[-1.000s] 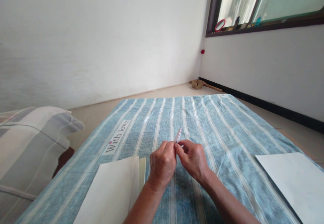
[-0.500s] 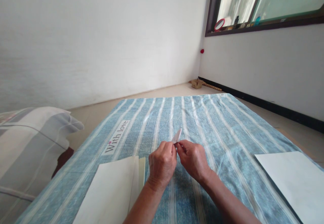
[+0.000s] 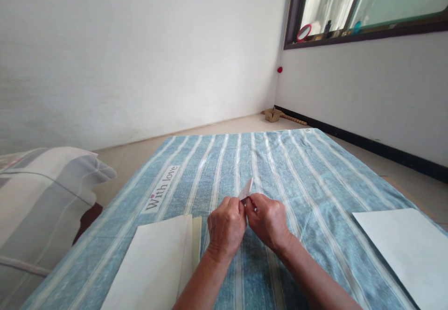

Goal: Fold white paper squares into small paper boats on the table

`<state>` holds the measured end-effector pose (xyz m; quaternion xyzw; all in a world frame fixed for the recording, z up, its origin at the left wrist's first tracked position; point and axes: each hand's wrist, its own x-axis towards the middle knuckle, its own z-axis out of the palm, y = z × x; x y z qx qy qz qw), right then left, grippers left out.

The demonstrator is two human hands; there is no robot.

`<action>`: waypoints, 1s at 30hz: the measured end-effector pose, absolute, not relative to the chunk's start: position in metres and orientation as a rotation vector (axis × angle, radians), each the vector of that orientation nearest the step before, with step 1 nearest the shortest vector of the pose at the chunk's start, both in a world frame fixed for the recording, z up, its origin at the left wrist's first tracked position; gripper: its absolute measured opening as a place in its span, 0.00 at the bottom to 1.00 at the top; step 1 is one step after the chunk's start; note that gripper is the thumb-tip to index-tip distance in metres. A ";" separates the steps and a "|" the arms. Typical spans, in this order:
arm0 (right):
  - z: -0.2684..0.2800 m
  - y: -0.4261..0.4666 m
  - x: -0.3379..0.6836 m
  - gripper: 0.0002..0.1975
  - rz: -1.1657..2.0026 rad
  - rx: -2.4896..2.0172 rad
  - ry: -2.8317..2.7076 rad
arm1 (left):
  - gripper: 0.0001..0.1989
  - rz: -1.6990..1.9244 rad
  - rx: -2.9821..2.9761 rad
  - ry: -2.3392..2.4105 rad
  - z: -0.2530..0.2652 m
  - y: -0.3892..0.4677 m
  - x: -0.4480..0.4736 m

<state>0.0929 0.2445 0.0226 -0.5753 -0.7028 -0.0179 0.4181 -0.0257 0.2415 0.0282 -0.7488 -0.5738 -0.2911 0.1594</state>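
Note:
A small folded piece of white paper (image 3: 246,189) sticks up in a pointed shape from between my fingertips. My left hand (image 3: 227,223) is closed, pinching the paper's lower left side. My right hand (image 3: 268,219) pinches it from the right, the two sets of fingertips almost touching. The paper's lower part is hidden by the fingers. Both hands are over a blue and white striped cloth (image 3: 224,160) that covers the table. Left of my left forearm lies a stack of white and pale yellow sheets (image 3: 150,258).
Another white sheet (image 3: 402,249) lies at the right edge of the table. A striped grey and white cloth (image 3: 42,207) covers something at the left. A small cardboard box (image 3: 272,115) sits on the floor by the far corner, below the window (image 3: 392,2).
Both hands stay closed on the folded paper. They have shifted very slightly to the right, and the paper's tip with them.

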 end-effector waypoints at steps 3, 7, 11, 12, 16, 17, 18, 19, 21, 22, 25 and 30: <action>0.025 0.244 0.092 0.15 0.155 -1.509 -1.695 | 0.14 -0.837 -2.138 -1.621 0.027 0.241 -0.025; 0.025 0.247 0.092 0.14 0.455 -1.511 -1.607 | 0.14 -0.852 -2.137 -1.555 0.026 0.240 -0.024; 0.024 0.251 0.095 0.15 0.511 -1.477 -1.584 | 0.14 -0.853 -2.153 -1.514 0.024 0.240 -0.023; 0.023 0.251 0.095 0.15 0.504 -1.477 -1.578 | 0.15 -0.853 -2.155 -1.510 0.024 0.240 -0.022; 0.022 0.251 0.095 0.15 0.478 -1.468 -1.556 | 0.15 -0.860 -2.149 -1.503 0.025 0.241 -0.022; 0.021 0.251 0.095 0.15 0.475 -1.461 -1.552 | 0.15 -0.862 -2.147 -1.504 0.025 0.241 -0.022; 0.021 0.251 0.095 0.15 0.475 -1.451 -1.549 | 0.15 -0.864 -2.144 -1.509 0.025 0.242 -0.022; 0.020 0.251 0.095 0.15 0.478 -1.440 -1.547 | 0.15 -0.863 -2.137 -1.518 0.025 0.242 -0.022; 0.018 0.251 0.094 0.16 0.490 -1.415 -1.544 | 0.13 -0.850 -2.114 -1.548 0.025 0.242 -0.022; 0.017 0.251 0.094 0.16 0.498 -1.401 -1.543 | 0.12 -0.841 -2.099 -1.560 0.025 0.242 -0.022; 0.012 0.252 0.094 0.16 0.521 -1.364 -1.542 | 0.12 -0.834 -2.062 -1.561 0.024 0.242 -0.023; 0.007 0.253 0.094 0.14 0.546 -1.331 -1.519 | 0.14 -0.854 -2.044 -1.535 0.022 0.244 -0.025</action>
